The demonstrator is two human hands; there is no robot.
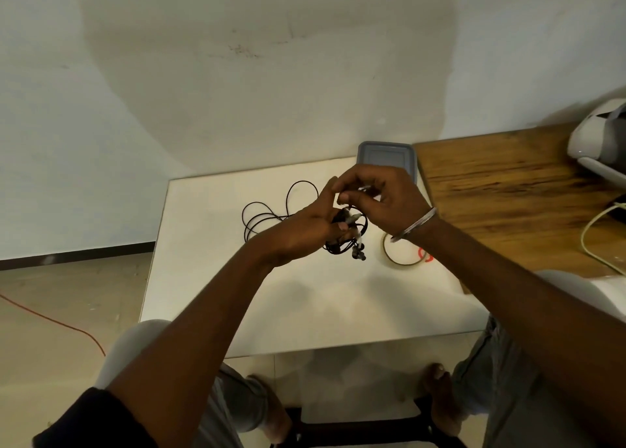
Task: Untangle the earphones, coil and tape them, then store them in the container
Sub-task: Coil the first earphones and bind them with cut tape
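Both hands meet above the middle of the white tabletop, working on the tangled black earphones. The left hand curls its fingers round the knotted bunch, while the right hand, a metal bangle on its wrist, pinches a strand just above it. Loose cable loops trail onto the tabletop toward the far left. A grey container sits at the far right corner. A roll of clear tape lies near the right edge, partly under the right wrist.
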